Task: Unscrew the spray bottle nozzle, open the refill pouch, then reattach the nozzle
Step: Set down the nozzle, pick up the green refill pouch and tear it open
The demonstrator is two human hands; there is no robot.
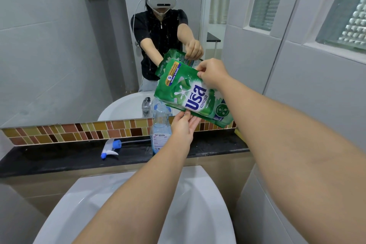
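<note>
Your white-and-blue trigger nozzle (110,148) already lies on the black ledge (59,156) beside the open clear bottle (160,132) — unscrewing done. Your right hand (212,72) pinches the green refill pouch (190,93) top, your left hand (183,127) supports its base with near-straight fingers — opening and reattaching remain.

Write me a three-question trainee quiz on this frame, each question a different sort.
1. True or false: the nozzle is screwed onto the bottle.
2. Which hand pinches the top edge of the pouch? A) left hand B) right hand C) neither
3. Fill in: the nozzle lies on the dark ____, to the left of the bottle.

Key
1. False: it lies off the bottle, whose neck is open.
2. B: the right hand pinches the top edge; the left hand supports the pouch's lower edge with mostly straight fingers.
3. ledge
</note>
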